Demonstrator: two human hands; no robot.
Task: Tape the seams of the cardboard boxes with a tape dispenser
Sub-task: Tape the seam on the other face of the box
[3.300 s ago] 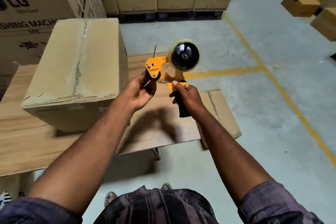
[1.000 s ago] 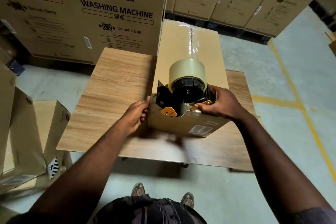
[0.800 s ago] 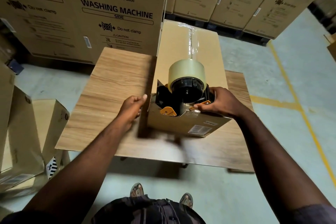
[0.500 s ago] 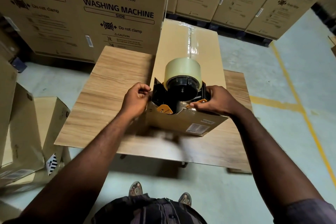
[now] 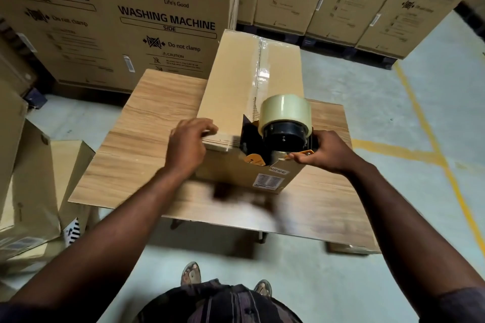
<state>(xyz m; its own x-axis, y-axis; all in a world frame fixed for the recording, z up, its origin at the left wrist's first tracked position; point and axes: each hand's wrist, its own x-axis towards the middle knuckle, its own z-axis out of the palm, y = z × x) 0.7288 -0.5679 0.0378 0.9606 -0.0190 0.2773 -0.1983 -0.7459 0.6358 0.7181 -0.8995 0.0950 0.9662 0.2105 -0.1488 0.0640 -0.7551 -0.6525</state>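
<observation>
A long cardboard box (image 5: 231, 92) lies on the wooden table (image 5: 147, 144), its top seam covered by clear tape running away from me. An orange and black tape dispenser (image 5: 278, 136) with a pale tape roll sits on the box's near top edge. My right hand (image 5: 325, 152) grips the dispenser from the right side. Over the box's near left corner is my left hand (image 5: 187, 143), its fingers curved over the top edge and touching the cardboard.
Large LG washing machine cartons (image 5: 147, 16) stand close behind the table. More cartons (image 5: 341, 0) line the back right. Smaller cardboard boxes (image 5: 34, 186) stand on the floor at the left. Yellow floor lines (image 5: 425, 134) run on the right. My feet (image 5: 191, 274) are below.
My left hand has moved from the box's left side up onto its near left top corner. The dispenser and my right hand stay at the near end of the seam.
</observation>
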